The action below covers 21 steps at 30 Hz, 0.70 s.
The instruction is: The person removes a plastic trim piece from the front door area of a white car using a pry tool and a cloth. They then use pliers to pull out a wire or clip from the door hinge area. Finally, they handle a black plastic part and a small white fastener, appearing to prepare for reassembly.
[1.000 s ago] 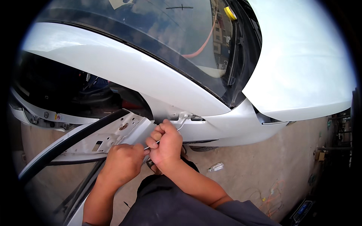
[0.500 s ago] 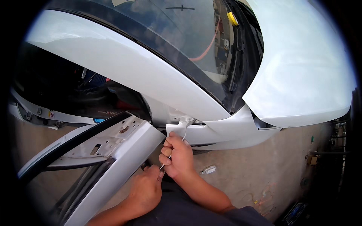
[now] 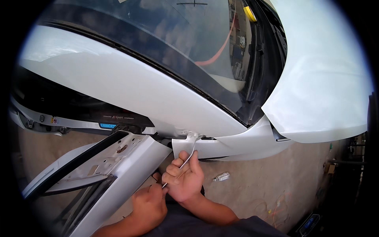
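A thin bent rod [image 3: 194, 147] slants down from the upper rear corner of the white fender [image 3: 244, 144], its far tip hidden at the panel edge. Near the fender, on the person's side, the right hand [image 3: 188, 182] is turned palm up, fingers curled round the rod's middle, thumb straight and pointing toward the fender. Farther from the fender, the left hand [image 3: 149, 202] grips the rod's lower end, knuckles up. The open door [image 3: 134, 166] stands left of the fender.
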Motion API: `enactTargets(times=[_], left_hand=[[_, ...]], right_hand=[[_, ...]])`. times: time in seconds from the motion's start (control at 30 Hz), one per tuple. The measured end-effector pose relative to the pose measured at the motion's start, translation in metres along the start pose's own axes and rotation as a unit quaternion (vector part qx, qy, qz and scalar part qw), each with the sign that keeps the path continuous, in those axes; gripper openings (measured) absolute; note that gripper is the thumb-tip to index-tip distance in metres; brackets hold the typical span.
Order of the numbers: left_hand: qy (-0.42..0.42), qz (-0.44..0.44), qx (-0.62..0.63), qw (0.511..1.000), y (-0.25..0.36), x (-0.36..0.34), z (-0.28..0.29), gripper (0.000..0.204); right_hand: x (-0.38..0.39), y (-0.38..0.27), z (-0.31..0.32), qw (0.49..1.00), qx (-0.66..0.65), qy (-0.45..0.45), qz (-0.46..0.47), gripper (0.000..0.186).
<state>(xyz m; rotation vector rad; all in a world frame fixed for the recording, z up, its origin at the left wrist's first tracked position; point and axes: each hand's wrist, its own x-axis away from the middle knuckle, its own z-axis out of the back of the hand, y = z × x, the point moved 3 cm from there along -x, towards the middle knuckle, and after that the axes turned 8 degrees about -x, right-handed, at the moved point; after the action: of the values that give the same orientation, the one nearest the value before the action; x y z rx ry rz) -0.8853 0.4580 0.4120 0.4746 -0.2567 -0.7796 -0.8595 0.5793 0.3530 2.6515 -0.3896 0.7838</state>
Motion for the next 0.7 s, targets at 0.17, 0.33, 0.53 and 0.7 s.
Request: enactTargets(times=[0.17, 0.33, 0.53, 0.7], left_hand=[[-0.053, 0.020, 0.026, 0.998, 0.003, -0.002, 0.005, 0.017], [-0.031, -0.007, -0.034, 0.999, -0.003, -0.009, 0.007, 0.024], [-0.040, -0.021, -0.053, 0.998, -0.018, -0.030, 0.025, 0.024], [-0.022, -0.081, -0.079, 0.993, -0.023, -0.051, 0.047, 0.022]], right_hand=[[-0.005, -0.006, 0.008, 0.988, -0.007, -0.143, -0.063, 0.050], [-0.008, -0.006, -0.003, 0.994, -0.001, -0.097, -0.039, 0.050], [-0.021, 0.006, -0.006, 0.994, -0.002, -0.105, 0.039, 0.045], [-0.032, 0.013, -0.011, 0.991, -0.026, -0.100, 0.084, 0.045]])
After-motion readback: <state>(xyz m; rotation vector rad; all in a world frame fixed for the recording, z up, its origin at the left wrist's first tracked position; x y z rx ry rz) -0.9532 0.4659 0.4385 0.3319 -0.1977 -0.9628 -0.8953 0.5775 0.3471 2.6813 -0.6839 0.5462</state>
